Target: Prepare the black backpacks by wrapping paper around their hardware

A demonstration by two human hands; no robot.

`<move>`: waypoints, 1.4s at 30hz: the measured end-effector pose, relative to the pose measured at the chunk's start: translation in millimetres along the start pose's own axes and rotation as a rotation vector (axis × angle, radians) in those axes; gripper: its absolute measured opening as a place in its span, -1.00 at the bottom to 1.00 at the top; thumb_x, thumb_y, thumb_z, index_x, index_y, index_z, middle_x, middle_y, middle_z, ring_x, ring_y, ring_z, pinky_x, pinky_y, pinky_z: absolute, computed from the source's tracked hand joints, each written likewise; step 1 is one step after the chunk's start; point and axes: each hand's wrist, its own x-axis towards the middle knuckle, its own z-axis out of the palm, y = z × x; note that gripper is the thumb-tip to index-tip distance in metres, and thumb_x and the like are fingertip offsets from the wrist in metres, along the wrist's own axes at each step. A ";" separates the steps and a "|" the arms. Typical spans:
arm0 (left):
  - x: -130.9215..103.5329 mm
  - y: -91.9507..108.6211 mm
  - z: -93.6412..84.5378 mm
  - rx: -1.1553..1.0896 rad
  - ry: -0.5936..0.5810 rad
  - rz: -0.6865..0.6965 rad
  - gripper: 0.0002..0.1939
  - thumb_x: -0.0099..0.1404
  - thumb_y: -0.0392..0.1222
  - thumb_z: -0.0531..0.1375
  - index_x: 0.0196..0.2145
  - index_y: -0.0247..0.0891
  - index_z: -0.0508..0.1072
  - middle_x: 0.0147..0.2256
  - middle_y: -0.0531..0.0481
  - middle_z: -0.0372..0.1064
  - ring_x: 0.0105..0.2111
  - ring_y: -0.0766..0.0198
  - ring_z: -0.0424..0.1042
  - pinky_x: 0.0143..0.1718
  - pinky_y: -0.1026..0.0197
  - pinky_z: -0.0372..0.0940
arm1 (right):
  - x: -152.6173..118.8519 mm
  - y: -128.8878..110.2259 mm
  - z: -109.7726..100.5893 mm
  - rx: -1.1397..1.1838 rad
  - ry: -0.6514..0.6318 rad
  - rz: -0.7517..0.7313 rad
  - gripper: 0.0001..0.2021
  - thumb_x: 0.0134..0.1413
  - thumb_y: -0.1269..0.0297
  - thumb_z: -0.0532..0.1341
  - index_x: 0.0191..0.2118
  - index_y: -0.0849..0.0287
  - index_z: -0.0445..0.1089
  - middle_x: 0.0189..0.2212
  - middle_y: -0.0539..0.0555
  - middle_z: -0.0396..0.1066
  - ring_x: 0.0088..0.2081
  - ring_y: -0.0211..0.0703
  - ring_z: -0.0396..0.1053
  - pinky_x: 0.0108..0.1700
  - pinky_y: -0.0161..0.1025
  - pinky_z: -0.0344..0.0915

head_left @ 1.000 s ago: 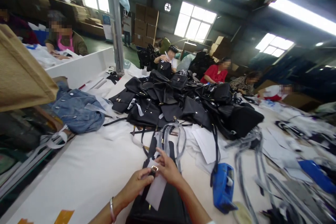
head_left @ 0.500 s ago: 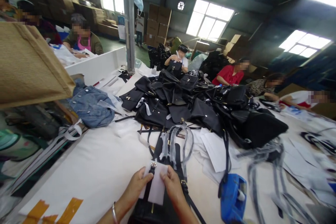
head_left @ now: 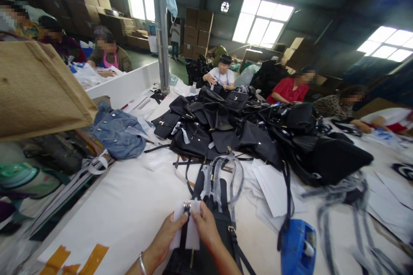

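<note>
My left hand [head_left: 167, 234], with a silver bangle at the wrist, pinches a black buckled strap [head_left: 183, 232] and the left side of a white sheet [head_left: 192, 238]. The sheet lies behind the strap, below its metal buckle [head_left: 187, 205]. My right hand [head_left: 206, 225] is closed on the sheet's right side, its thumb beside the strap. Under both hands lies a black backpack [head_left: 213, 258] with a zip and buckled shoulder straps. Clear plastic wrap [head_left: 214, 176] covers its handles just beyond.
Black bags [head_left: 219, 124] are heaped across the table [head_left: 129, 206]. On the right are a blue tape dispenser [head_left: 298, 247], white sheets [head_left: 271, 189] and plastic-wrapped straps [head_left: 322, 227]. A denim garment [head_left: 119, 133] and burlap bag [head_left: 41, 90] lie left. Several people sit around.
My right hand has moved left along the sheet, closer to the strap and my left hand. The sheet's right side now folds in nearer the strap. The view has shifted slightly.
</note>
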 end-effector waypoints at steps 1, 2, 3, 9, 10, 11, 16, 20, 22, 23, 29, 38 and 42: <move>0.6 0.7 0.7 0.006 0.009 0.011 -0.47 0.24 -0.03 0.24 0.11 -0.32 0.36 -0.10 -0.21 0.51 -0.13 0.02 0.49 -0.02 0.00 0.33 | 0.5 -0.7 0.6 0.003 -0.005 0.003 -0.67 0.02 0.02 0.21 -0.20 0.15 0.44 -0.28 0.08 0.49 -0.19 0.00 0.40 -0.10 -0.12 0.32; 1.3 1.5 1.3 0.012 0.016 0.019 -0.47 0.23 -0.03 0.25 0.10 -0.32 0.37 -0.10 -0.20 0.51 -0.11 0.02 0.48 -0.01 0.01 0.32 | 0.8 -1.5 0.8 0.009 -0.009 0.008 -0.66 0.01 0.01 0.21 -0.20 0.15 0.44 -0.27 0.08 0.49 -0.18 0.01 0.40 -0.08 -0.12 0.32; 2.3 2.4 1.7 0.016 0.020 0.023 -0.48 0.22 -0.04 0.26 0.09 -0.32 0.38 -0.09 -0.20 0.51 -0.11 0.03 0.48 -0.01 0.02 0.32 | 0.9 -2.2 0.6 0.015 -0.012 0.014 -0.66 0.01 -0.01 0.21 -0.20 0.15 0.44 -0.27 0.08 0.49 -0.17 0.01 0.40 -0.07 -0.11 0.31; 15.1 3.8 1.0 0.034 -0.036 -0.063 -0.46 0.14 -0.03 0.32 0.02 -0.36 0.43 -0.17 -0.24 0.54 -0.21 0.00 0.52 -0.11 0.03 0.36 | -5.3 -1.4 -7.7 0.032 0.001 0.062 -0.61 0.05 -0.03 0.18 -0.16 0.18 0.43 -0.27 0.10 0.49 -0.17 0.02 0.40 -0.09 -0.11 0.32; 16.7 3.5 1.2 0.046 -0.042 -0.072 -0.45 0.11 -0.04 0.35 0.01 -0.37 0.44 -0.18 -0.24 0.54 -0.21 -0.01 0.52 -0.13 0.04 0.37 | -6.9 -0.6 -9.0 0.012 0.005 0.064 -0.62 0.06 -0.02 0.18 -0.16 0.19 0.42 -0.27 0.10 0.49 -0.18 0.01 0.40 -0.11 -0.12 0.32; 17.6 3.4 1.7 0.060 -0.045 -0.075 -0.44 0.08 -0.05 0.37 0.00 -0.38 0.45 -0.19 -0.24 0.54 -0.21 -0.02 0.52 -0.14 0.04 0.37 | -8.5 0.0 -10.0 -0.018 0.010 0.064 -0.64 0.07 0.01 0.17 -0.17 0.19 0.41 -0.28 0.10 0.49 -0.20 0.00 0.41 -0.12 -0.13 0.31; 10.3 8.8 6.3 0.070 -0.058 -0.054 -0.48 0.24 0.04 0.22 0.04 -0.36 0.42 -0.18 -0.21 0.54 -0.21 0.01 0.52 -0.13 0.02 0.38 | -12.8 -2.8 -10.7 -0.053 0.092 0.073 -0.63 0.04 0.17 0.22 -0.04 0.14 0.25 -0.20 0.09 0.45 -0.22 -0.07 0.43 -0.14 -0.19 0.31; 5.0 16.3 5.0 0.113 -0.069 -0.037 -0.48 0.24 0.04 0.21 0.05 -0.34 0.42 -0.18 -0.19 0.54 -0.23 0.00 0.52 -0.14 0.01 0.38 | -15.4 -7.5 -9.3 -0.046 0.142 0.076 -0.58 0.01 0.17 0.25 0.00 0.11 0.20 -0.23 0.05 0.43 -0.34 -0.13 0.41 -0.25 -0.24 0.30; 6.2 17.1 1.8 0.155 -0.060 -0.038 -0.49 0.23 0.04 0.23 0.04 -0.34 0.43 -0.20 -0.19 0.55 -0.26 0.00 0.53 -0.16 0.02 0.38 | -16.1 -7.0 -7.7 -0.044 0.139 0.096 -0.65 0.00 0.11 0.25 -0.11 0.12 0.28 -0.35 0.00 0.42 -0.40 -0.16 0.36 -0.31 -0.27 0.27; 7.3 16.6 -0.1 0.172 -0.053 -0.037 -0.49 0.22 0.03 0.23 0.04 -0.34 0.43 -0.21 -0.19 0.55 -0.27 0.01 0.53 -0.18 0.03 0.38 | -15.9 -6.2 -6.6 -0.033 0.129 0.114 -0.68 0.00 0.07 0.25 -0.15 0.13 0.30 -0.40 -0.01 0.41 -0.41 -0.16 0.34 -0.33 -0.28 0.25; 11.3 9.6 -6.3 0.201 -0.008 -0.036 -0.47 0.20 0.02 0.26 0.04 -0.34 0.43 -0.23 -0.15 0.56 -0.29 0.03 0.53 -0.26 0.09 0.39 | -8.6 -3.8 2.6 0.065 0.125 0.159 -0.67 0.02 -0.04 0.21 -0.33 0.17 0.34 -0.49 -0.04 0.33 -0.40 -0.20 0.26 -0.33 -0.31 0.18; 3.5 13.5 5.4 0.145 0.048 0.039 -0.52 0.26 0.01 0.20 0.05 -0.31 0.41 -0.15 -0.14 0.53 -0.19 0.06 0.50 -0.10 0.08 0.35 | -8.0 -9.8 5.2 0.119 0.181 0.163 -0.64 -0.05 -0.05 0.27 -0.47 0.20 0.37 -0.54 -0.02 0.36 -0.44 -0.19 0.27 -0.36 -0.31 0.16; 3.8 19.5 5.5 0.138 0.040 0.013 -0.50 0.22 0.04 0.23 0.03 -0.30 0.43 -0.18 -0.14 0.54 -0.23 0.06 0.51 -0.16 0.09 0.36 | -8.0 -9.4 3.8 0.140 0.166 0.177 -0.65 -0.05 -0.04 0.29 -0.46 0.21 0.38 -0.55 -0.03 0.36 -0.45 -0.21 0.26 -0.36 -0.32 0.15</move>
